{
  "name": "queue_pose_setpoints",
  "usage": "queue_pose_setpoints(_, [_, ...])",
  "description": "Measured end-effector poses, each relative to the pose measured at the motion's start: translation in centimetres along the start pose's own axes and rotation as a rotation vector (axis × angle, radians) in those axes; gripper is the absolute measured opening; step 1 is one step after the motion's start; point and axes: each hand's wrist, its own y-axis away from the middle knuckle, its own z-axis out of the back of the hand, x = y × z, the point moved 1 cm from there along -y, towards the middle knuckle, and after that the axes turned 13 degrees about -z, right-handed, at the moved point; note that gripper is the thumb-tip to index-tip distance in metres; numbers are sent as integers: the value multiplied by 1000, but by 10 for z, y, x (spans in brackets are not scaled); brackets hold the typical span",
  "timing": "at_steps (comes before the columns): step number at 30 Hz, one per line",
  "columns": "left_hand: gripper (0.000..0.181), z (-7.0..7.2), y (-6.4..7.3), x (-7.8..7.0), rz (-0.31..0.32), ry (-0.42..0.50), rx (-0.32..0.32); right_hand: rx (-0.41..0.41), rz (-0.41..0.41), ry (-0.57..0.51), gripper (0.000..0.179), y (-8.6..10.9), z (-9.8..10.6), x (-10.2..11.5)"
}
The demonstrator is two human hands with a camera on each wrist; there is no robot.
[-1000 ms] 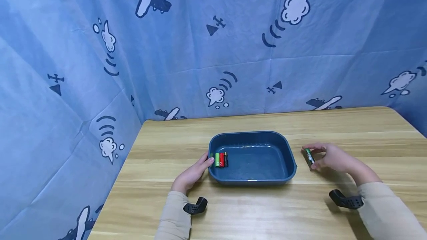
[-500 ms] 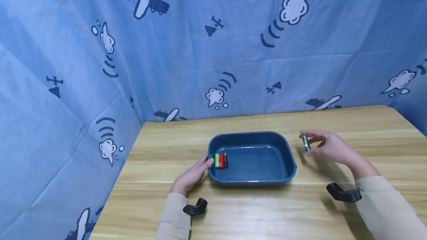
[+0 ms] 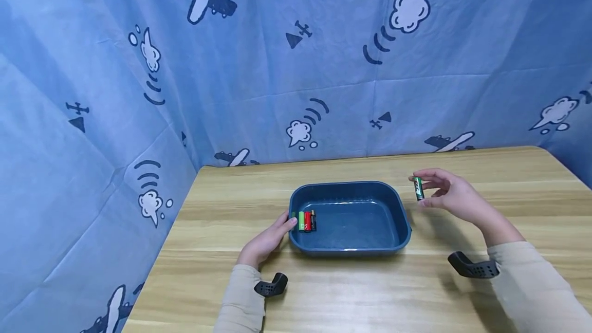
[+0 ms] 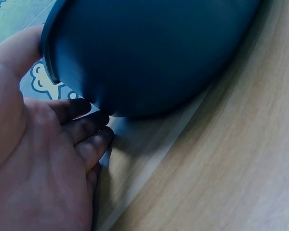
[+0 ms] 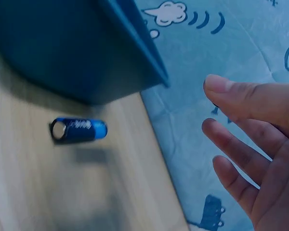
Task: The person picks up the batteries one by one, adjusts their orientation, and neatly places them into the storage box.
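In the head view, my right hand (image 3: 455, 197) pinches a green battery (image 3: 418, 188) between thumb and fingers, above the table to the right of a dark blue plastic tray (image 3: 356, 252). My left hand (image 3: 268, 241) grips the tray's left rim, thumb over the edge and fingers against the outer wall (image 4: 149, 62). Inside the tray, at its left end, a light green battery (image 3: 301, 221), a red battery (image 3: 307, 221) and a black battery (image 3: 313, 221) lie side by side. The right wrist view shows a blue-looking battery (image 5: 79, 130) over the wood below the tray wall.
The wooden table (image 3: 231, 194) runs back to a blue curtain (image 3: 259, 66) printed with planes and clouds. Black wrist mounts (image 3: 272, 285) stick out from both sleeves.
My right hand has lifted the green battery off the table and carried it up, back and slightly left. My left hand and the tray stay in place.
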Motion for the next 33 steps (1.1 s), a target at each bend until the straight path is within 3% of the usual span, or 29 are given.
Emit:
queue_pose_setpoints(4, [67,0,-1,-1,4,0,1,1,-29,29,64,1,0,9])
queue_pose_setpoints(14, [67,-1,0,-2,15,-1,-3,76,-48,-83,64,2,-6,32])
queue_pose_setpoints(33, [66,-2,1,-2,-7,16,0,114,-76,-129,66,-3,-19,54])
